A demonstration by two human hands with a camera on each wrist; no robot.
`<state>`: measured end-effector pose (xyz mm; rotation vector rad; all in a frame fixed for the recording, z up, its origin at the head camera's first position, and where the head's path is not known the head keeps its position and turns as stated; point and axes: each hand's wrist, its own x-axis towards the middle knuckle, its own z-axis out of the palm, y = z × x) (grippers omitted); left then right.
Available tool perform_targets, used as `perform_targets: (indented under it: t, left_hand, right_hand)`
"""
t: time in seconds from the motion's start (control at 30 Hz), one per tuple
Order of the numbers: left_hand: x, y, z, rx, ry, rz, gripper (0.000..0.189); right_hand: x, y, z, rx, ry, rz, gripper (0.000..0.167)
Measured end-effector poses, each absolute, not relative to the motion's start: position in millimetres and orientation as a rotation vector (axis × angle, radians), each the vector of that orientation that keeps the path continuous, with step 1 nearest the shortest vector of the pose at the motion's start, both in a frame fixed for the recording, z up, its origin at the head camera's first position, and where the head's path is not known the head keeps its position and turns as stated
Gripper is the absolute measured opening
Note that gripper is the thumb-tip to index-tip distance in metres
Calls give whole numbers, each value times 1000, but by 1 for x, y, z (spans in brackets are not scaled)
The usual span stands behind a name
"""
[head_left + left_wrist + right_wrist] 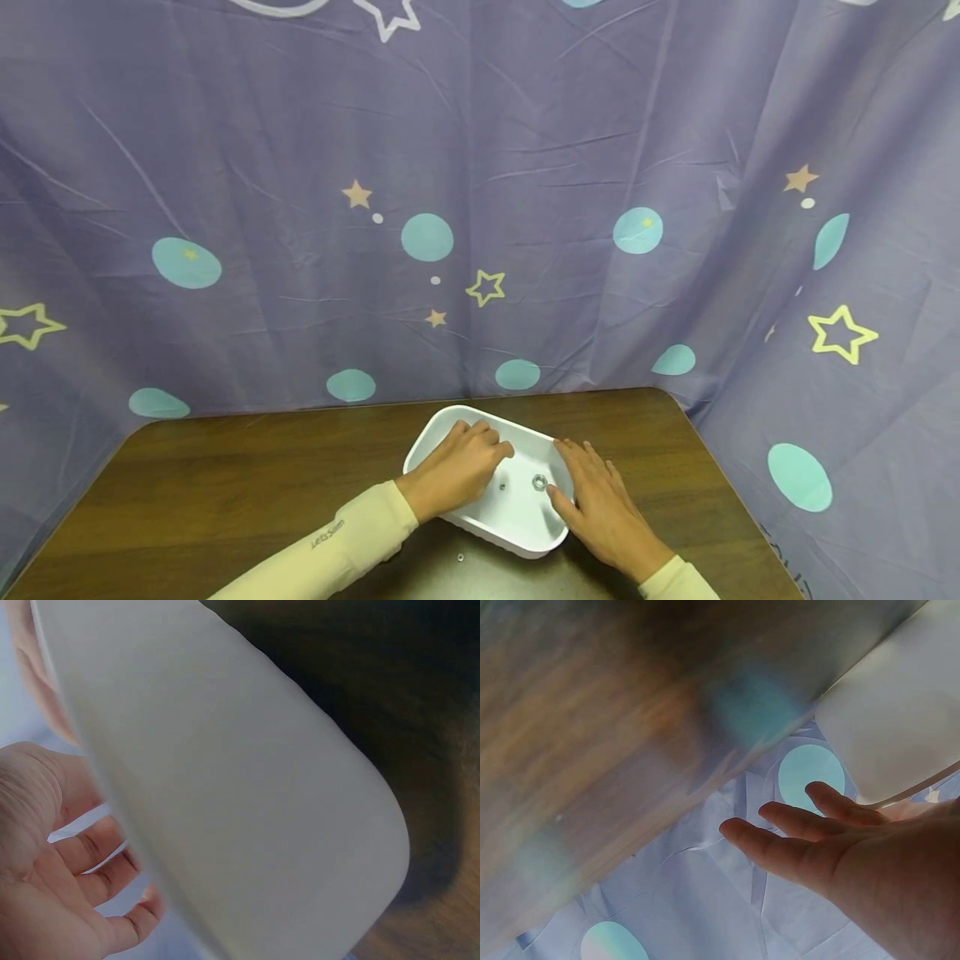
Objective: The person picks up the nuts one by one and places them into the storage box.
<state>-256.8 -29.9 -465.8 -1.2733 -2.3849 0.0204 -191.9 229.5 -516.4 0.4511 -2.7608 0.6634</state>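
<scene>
A white tray (517, 540) sits on the table. My left hand (457, 468) reaches in over its near-left side, fingers bent down inside. In the left wrist view its palm and bent fingers (105, 881) show past the rim; the fingertips are hidden, so I cannot tell whether they pinch anything. My right hand (600, 504) rests at the tray's right end, thumb over the rim and other fingers along the outside. Those fingers (776, 851) look straight and spread in the right wrist view. A large hex nut (539, 482) lies by the thumb, a smaller nut (502, 487) to its left.
Another small nut (461, 557) lies on the brown wooden table (247, 500), in front of the tray. A purple curtain (480, 167) with stars and dots hangs behind the table and along its right side.
</scene>
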Motion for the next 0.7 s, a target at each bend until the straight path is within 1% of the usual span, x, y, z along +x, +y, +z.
perform_targets:
  t: [0.3,0.53,0.7]
  left_hand:
    - [-275,-18,-479,-1285,-2545,17,12]
    - [-280,-10,-493,-1298,-2615,50,17]
    - [-281,-9,-500,-1300,-2648,52,16]
  right_hand:
    - [-192,229,-516,452,-2759,658,66]
    - [-190,229,-516,441,-2773,668,66]
    - [-190,230,-515,438,-2785,676,67]
